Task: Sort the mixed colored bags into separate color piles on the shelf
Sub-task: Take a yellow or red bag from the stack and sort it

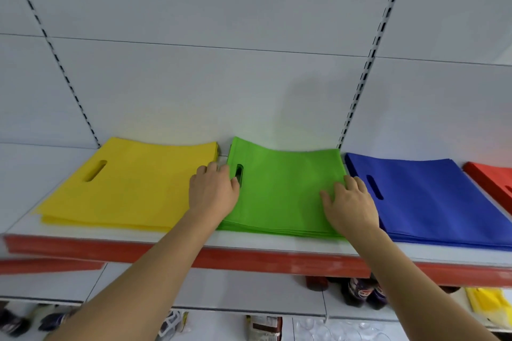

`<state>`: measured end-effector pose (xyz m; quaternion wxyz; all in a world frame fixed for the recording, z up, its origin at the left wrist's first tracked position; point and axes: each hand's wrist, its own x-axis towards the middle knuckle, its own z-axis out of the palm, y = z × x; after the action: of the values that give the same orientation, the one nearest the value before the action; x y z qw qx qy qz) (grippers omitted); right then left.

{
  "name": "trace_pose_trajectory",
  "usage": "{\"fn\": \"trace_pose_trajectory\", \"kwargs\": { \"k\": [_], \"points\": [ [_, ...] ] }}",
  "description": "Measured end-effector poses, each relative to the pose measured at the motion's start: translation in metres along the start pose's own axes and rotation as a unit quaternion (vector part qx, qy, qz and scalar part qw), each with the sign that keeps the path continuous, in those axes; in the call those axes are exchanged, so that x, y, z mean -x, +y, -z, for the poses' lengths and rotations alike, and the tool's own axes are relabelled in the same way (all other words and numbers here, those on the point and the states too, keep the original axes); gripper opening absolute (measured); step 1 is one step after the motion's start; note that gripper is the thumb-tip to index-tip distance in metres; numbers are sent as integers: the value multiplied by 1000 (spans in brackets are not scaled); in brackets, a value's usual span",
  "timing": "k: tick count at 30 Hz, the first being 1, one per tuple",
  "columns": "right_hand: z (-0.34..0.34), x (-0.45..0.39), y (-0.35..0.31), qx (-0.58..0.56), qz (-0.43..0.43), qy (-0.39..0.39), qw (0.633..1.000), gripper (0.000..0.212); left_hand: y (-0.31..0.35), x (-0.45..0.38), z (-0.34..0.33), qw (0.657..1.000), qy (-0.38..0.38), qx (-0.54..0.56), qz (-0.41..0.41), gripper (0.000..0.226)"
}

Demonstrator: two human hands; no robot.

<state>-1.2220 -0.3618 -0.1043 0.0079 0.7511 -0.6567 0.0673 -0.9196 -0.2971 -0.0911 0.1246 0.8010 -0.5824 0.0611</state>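
1. Nearest the camera, both forearms reach up and forward over the red front lip of the shelf (249,259), running almost parallel toward the middle pile.

2. The left hand (212,192) sits on the left edge of the green bag pile (282,191), fingers bent and resting at the handle cut-out; whether they hook into the slot or just press beside it, I cannot tell. It holds nothing lifted.

3. The right hand (350,206) lies flat on the pile's right edge, fingers spread and relaxed, pressing down, gripping nothing. Its fingertips come just beside the blue bag pile (432,196).

4. So the green pile lies directly between the two hands, dead ahead, bracketed left and right. Its long axis runs front to back on the shelf, handle slot along the left side, far end touching or nearly touching the back panel (249,77).

5. Neither hand is clearly nearer: both are on it. My read is a squaring-up of the stack, each side pushed inward.

6. Flanking it: the yellow bag pile (124,188) to the left, just beside the left hand, and blue to the right, each pile apart from its neighbour.

7. Far right, a red bag pile (496,178) runs off the frame edge.

8. Four colours stand separated, so the sort looks close to done.
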Motion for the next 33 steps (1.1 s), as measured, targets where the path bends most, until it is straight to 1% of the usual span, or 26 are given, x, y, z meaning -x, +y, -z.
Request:
{"fn": "trace_pose_trajectory", "kwargs": {
  "k": [3, 5, 9, 13, 18, 21, 26, 33],
  "points": [
    [2, 5, -21, 4, 36, 10, 999, 74, -10, 14, 6, 1000, 20, -13, 8, 52],
    [5, 12, -40, 8, 55, 8, 998, 78, -22, 22, 11, 999, 26, -28, 14, 58],
    [11, 28, -90, 14, 94, 15, 995, 79, -59, 34, 23, 998, 36, -26, 37, 67],
    [22, 45, -152, 13, 130, 38, 991, 77, -111, 49, 41, 997, 51, -20, 52, 72],
    [24, 78, -256, -8, 172, 60, 983, 78, -204, 77, 68, 995, 73, -29, 61, 75],
    [15, 98, -320, -24, 191, 65, 979, 80, -266, 96, 81, 994, 70, -37, 79, 76],
    [-1, 133, -424, -40, 234, 54, 970, 83, -367, 132, 91, 989, 48, -59, 128, 77],
    [-9, 151, -570, -55, 319, 49, 945, 84, -487, 156, 109, 978, 70, -51, 190, 77]
  ]
}}
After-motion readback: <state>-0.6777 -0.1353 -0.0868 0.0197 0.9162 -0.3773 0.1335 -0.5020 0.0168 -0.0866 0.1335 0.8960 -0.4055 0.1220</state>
